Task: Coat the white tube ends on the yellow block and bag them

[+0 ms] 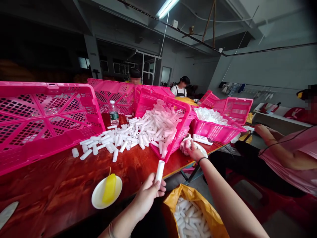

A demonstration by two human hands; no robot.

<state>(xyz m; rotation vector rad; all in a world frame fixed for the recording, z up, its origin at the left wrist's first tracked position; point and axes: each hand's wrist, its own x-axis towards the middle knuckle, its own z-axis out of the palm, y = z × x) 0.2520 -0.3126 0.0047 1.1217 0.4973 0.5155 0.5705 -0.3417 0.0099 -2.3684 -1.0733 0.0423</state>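
Upright between the thumb and fingers of my left hand (147, 195) is a short white tube (160, 170), just in front of the table edge. My right hand (195, 153) is closed on a crumpled white cloth (185, 145) at the table's right edge. A pink crate (183, 127) tipped on its side spills a heap of similar white tubes (138, 127) over the table. Below my hands stands an orange-yellow bag (170, 198), open at the top, with many white tubes inside.
A white dish (95, 198) with a yellow block on it sits on the red table (66, 191). Further back are a water bottle (114, 114), a large pink crate (49, 114), and a filled crate (218, 130). A co-worker (289, 148) sits at right.
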